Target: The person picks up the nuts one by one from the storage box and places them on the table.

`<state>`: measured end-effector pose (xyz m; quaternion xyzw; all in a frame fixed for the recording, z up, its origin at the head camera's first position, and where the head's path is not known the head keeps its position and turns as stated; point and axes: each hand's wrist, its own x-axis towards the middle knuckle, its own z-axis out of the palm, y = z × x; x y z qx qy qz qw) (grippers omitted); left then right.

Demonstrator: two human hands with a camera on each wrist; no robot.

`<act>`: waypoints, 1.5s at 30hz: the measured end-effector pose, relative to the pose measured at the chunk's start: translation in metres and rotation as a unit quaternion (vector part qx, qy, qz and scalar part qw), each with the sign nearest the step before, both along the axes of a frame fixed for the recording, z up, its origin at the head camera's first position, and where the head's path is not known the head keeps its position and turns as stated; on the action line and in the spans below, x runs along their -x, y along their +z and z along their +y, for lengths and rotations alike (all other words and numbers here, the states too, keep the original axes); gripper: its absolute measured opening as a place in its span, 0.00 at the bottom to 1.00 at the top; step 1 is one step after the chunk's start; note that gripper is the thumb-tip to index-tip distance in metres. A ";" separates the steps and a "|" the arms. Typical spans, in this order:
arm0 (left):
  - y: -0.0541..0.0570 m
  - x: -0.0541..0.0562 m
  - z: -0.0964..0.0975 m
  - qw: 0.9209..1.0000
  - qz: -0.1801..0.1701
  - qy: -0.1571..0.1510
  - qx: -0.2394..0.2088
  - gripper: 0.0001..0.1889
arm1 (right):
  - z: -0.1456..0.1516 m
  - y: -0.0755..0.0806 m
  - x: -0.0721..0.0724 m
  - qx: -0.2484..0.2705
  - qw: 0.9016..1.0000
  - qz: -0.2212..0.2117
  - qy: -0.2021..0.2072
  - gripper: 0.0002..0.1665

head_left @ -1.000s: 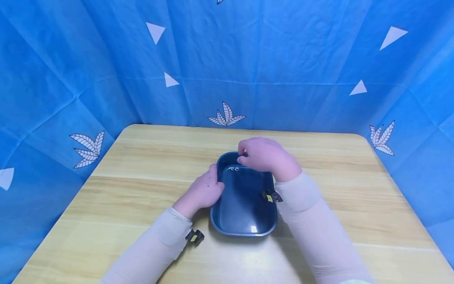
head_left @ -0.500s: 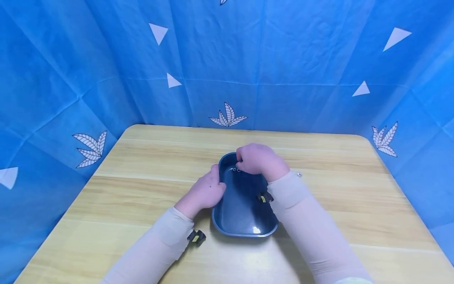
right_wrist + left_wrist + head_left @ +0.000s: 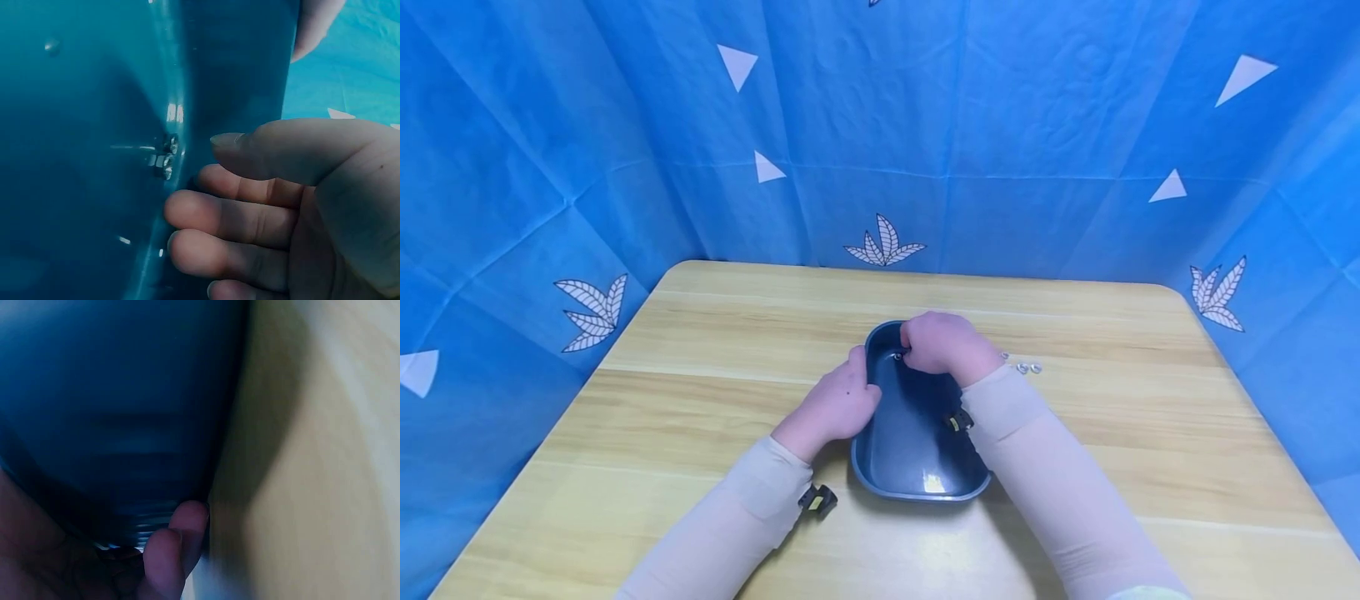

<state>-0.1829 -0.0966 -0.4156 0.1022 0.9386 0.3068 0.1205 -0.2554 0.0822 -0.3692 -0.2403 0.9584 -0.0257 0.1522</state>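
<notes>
A dark blue rectangular tray (image 3: 925, 497) with rounded corners rests on the table. My left hand (image 3: 831, 404) grips its left rim, thumb over the edge; in the left wrist view the fingertips (image 3: 164, 559) lie against the tray's outer wall. My right hand (image 3: 942, 346) reaches inside the far end. Two small metal nuts (image 3: 166, 164) sit together there, where floor meets wall, just beyond the right fingertips (image 3: 192, 211). Thumb and fingers stand apart, with nothing seen between them. Only one tray nut (image 3: 898, 357) shows clearly in the head view.
Several loose nuts (image 3: 1022, 367) lie on the wooden table (image 3: 700, 383) right of the tray, close to my right sleeve (image 3: 1037, 450). A blue patterned curtain (image 3: 955, 125) hangs around the back and sides of the table.
My right hand has come down into the tray's far end and slightly left, close to the nuts. Nuts on the table have come into view beside the right forearm. The left hand keeps its grip.
</notes>
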 end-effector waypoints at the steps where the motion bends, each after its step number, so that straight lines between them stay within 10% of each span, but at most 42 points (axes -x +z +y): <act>1: 0.000 0.000 0.000 1.000 0.000 0.001 -0.001 0.27 | 0.000 -0.001 0.000 -0.002 1.000 -0.001 -0.001 0.15; 45: -0.002 -0.003 0.000 0.999 -0.017 0.015 -0.026 0.33 | -0.008 -0.025 -0.004 -0.050 0.998 0.022 0.022 0.07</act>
